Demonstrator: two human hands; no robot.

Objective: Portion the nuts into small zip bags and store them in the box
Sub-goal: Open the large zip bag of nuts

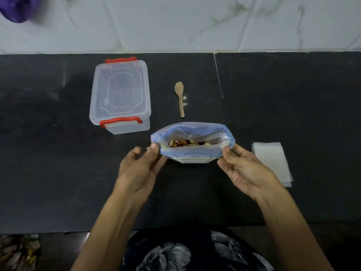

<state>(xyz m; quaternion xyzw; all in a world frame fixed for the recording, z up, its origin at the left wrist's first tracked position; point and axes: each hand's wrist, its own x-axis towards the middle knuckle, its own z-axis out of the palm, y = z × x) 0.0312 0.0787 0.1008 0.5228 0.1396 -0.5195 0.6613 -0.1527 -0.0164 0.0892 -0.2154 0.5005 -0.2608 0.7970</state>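
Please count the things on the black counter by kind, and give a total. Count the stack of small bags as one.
Large zip bag with nuts, held by left hand and right hand: 1
Lidded box: 1
Spoon: 1
Small-bag stack: 1
Total: 4

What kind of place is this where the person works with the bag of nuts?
Probably a home kitchen counter. A dark stone countertop meets a wall of white marble-look tiles, and on it stand a clear storage box with red clips and a small wooden spoon.
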